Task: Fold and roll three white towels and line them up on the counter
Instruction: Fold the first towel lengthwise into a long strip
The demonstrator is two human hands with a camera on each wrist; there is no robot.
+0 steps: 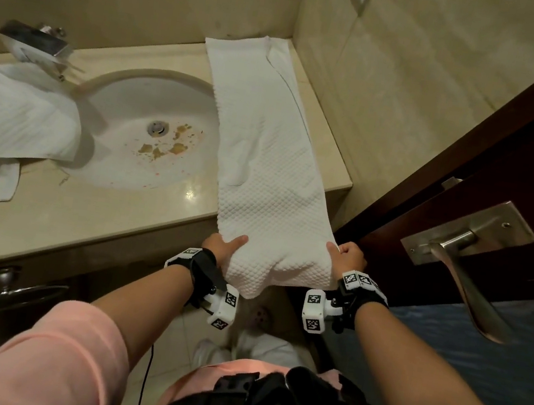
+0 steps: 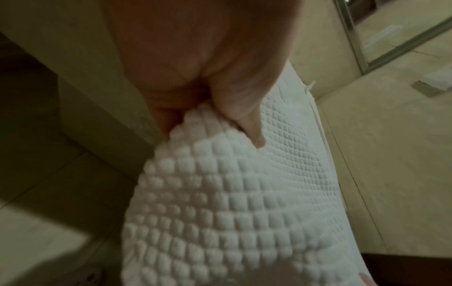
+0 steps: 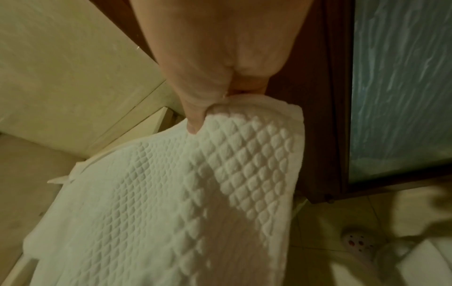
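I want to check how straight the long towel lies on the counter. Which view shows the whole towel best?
The head view: the long towel runs from the back wall to the counter edge, both hands gripping its near end. The left wrist view shows only its near end and left edge; the right wrist view only the near right corner.

No readable text, labels, brands or numbers in any view.

The only sign-like marks are black-and-white square coded patterns on the white blocks of the black wrist-worn camera mounts (image 1: 315, 310), near the bottom of the head view; they carry no letters or digits. The white waffle-textured towel (image 1: 264, 167), the beige stone counter (image 1: 84, 209) and the brushed metal door handle plate (image 1: 469, 229) on the right show no print, tag or logo that can be made out.
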